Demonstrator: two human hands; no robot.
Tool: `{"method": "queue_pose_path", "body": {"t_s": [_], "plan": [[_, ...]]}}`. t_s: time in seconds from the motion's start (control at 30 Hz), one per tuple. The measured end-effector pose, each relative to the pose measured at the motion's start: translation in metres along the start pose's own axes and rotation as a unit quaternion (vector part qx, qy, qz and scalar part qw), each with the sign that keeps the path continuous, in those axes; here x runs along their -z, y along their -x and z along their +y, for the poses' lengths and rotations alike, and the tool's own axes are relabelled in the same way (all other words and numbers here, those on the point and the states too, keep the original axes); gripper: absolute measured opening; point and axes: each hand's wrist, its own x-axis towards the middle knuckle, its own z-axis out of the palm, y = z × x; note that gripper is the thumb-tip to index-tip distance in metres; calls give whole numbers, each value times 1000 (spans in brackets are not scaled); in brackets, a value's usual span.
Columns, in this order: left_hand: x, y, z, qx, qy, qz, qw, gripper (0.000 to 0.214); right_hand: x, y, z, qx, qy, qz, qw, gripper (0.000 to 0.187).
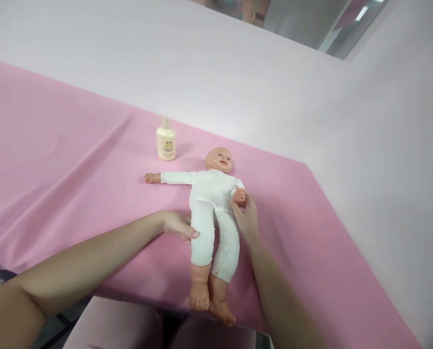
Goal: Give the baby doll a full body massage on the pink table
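Observation:
A baby doll with a white cloth body lies face up, its head away from me and its feet at the table's near edge. My left hand is closed on the doll's leg at the left, thumb on top and the other fingers hidden beneath. At the doll's other side, my right hand grips its small bent hand between thumb and fingers. The doll's other arm stretches straight out to the left.
A cream-coloured bottle with a printed label stands beyond the doll's outstretched arm. Pink cloth covers the table, with folds on the left. A white wall rises behind, with a window or opening at the top.

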Motion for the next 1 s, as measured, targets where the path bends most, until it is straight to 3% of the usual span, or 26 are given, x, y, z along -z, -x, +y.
{"method": "queue_pose_path", "body": {"t_s": [0.1,0.2,0.37,0.5,0.6,0.77,1.0], "plan": [[-4,-3,3,-2,59,-38,998,95,0,1,1,-2,0,0,1000,37],[-7,-6,6,-9,114,-36,993,102,0,0,2,-1,-1,0,1000,36],[-13,-7,13,6,178,97,979,89,0,-3,3,2,-1,-2,1000,35],[-22,-10,27,11,219,227,949,69,0,-3,4,-6,-14,2,1000,38],[-27,-13,37,4,243,286,927,59,0,-3,1,-7,-14,7,1000,38],[-25,-19,40,5,279,328,903,60,0,-3,-4,-10,-8,14,1000,36],[-30,-20,44,-4,271,327,905,57,0,-3,-1,-7,-15,11,1000,38]]}}
